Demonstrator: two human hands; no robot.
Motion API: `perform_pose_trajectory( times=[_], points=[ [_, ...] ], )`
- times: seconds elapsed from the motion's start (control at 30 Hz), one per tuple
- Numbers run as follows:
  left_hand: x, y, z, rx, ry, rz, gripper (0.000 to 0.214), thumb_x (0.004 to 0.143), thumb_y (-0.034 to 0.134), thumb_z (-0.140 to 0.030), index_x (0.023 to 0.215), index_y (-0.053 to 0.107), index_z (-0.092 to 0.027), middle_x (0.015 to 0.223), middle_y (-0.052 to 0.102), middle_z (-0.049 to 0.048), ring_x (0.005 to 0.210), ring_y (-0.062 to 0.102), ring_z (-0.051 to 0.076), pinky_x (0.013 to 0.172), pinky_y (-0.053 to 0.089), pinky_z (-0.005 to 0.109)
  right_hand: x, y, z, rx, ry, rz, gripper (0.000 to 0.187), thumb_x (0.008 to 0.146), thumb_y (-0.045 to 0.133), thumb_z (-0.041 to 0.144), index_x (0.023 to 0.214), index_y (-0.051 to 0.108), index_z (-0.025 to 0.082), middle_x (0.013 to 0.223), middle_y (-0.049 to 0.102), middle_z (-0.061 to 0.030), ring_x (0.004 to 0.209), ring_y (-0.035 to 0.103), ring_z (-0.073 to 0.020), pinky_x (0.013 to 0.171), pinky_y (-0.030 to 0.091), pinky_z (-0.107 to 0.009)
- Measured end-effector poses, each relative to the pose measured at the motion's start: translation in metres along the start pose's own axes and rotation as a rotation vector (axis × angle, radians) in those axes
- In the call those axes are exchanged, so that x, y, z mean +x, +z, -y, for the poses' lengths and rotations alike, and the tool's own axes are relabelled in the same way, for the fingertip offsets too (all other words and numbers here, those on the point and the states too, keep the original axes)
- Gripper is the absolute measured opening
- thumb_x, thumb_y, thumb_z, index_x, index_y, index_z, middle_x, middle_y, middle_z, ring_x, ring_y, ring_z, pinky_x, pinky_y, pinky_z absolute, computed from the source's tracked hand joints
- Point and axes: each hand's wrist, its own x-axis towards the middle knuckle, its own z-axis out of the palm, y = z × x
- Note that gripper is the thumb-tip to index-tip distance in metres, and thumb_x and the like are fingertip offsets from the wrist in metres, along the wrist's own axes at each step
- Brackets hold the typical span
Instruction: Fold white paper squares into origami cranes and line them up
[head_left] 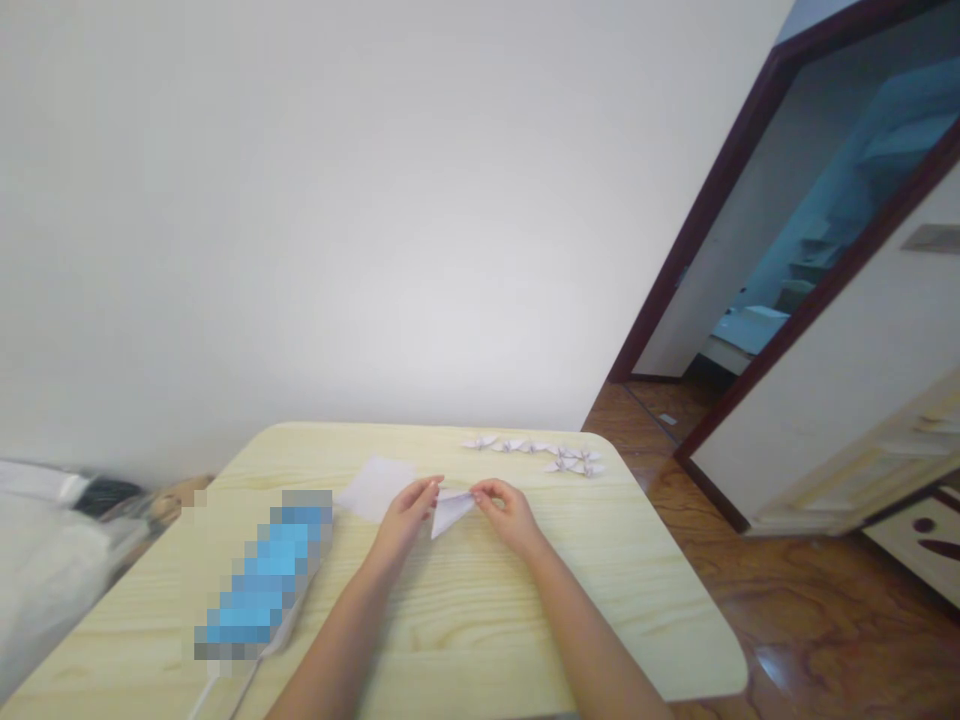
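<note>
Being pinched at its upper edge by the fingertips of the left hand (pixel 407 518) and right hand (pixel 508 517), a folded white paper triangle (pixel 451 512) is held between them. A loose paper sheet (pixel 375 489) is left beyond the left hand, and small origami cranes (pixel 534 447) are lined up beyond the right, on a pale wooden table (pixel 637 620).

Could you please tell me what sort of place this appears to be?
It looks like a room in a private home: a light wood-grain table sits on a glossy wood-patterned floor, beside a dark-framed doorway opening onto another room, with folded paper cranes on the table.
</note>
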Motion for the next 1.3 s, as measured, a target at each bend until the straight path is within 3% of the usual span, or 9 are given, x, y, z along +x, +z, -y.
perform_pose_trajectory(
  times=[0.17,0.4,0.63,0.8,1.0,1.3],
  points=[
    [0.0,-0.001,0.003,-0.038,-0.051,0.104,0.042,0.069,0.055,-0.048,0.094,0.064,-0.016,0.089,0.066,0.0061,0.078,0.058,0.017,0.063,0.043,0.024,0.001,0.001,-0.004,0.033,0.034,-0.001,0.016,0.08,0.05,0.028,0.081,0.061,0.017,0.077,0.063,-0.0031,0.075,0.058,-0.0154,0.071,0.046,-0.026],
    [0.001,0.001,0.005,-0.258,-0.128,0.098,0.041,0.062,0.063,-0.047,0.086,0.065,-0.014,0.074,0.067,0.0037,0.067,0.058,0.015,0.06,0.042,0.024,-0.001,0.006,-0.008,0.015,-0.007,-0.037,0.011,0.078,0.053,0.027,0.086,0.054,0.019,0.08,0.06,-0.002,0.077,0.058,-0.0146,0.07,0.046,-0.026],
    [0.001,0.004,0.006,-0.319,-0.118,0.044,0.038,0.056,0.07,-0.043,0.08,0.066,-0.013,0.076,0.067,0.006,0.069,0.059,0.016,0.066,0.044,0.026,-0.002,0.007,0.003,-0.115,-0.185,-0.074,0.01,0.075,0.054,0.019,0.085,0.055,0.02,0.101,0.057,-0.0059,0.099,0.051,-0.018,0.088,0.038,-0.034],
    [0.0,0.006,0.005,-0.374,-0.1,0.054,0.034,0.056,0.071,-0.04,0.078,0.066,-0.014,0.077,0.068,0.0048,0.07,0.06,0.015,0.07,0.045,0.027,-0.005,0.012,0.01,-0.197,-0.249,-0.068,0.019,0.073,0.059,0.021,0.092,0.058,0.021,0.106,0.053,-0.0074,0.103,0.046,-0.0193,0.09,0.036,-0.035],
    [0.0,0.01,0.007,-0.449,-0.139,0.045,0.034,0.053,0.075,-0.035,0.077,0.064,-0.013,0.076,0.068,0.0062,0.069,0.062,0.015,0.069,0.047,0.026,-0.007,0.019,0.018,-0.264,-0.233,-0.058,0.022,0.071,0.063,0.029,0.092,0.063,0.023,0.112,0.051,-0.0076,0.106,0.042,-0.0222,0.092,0.034,-0.038],
    [0.0,0.013,0.008,-0.495,-0.17,-0.006,0.037,0.047,0.077,-0.033,0.073,0.062,-0.012,0.067,0.067,0.0045,0.062,0.062,0.015,0.066,0.048,0.027,-0.005,0.028,0.012,-0.099,-0.097,-0.22,0.012,0.07,0.061,0.023,0.082,0.065,0.021,0.106,0.053,-0.0079,0.104,0.046,-0.022,0.092,0.036,-0.038]
  ],
)
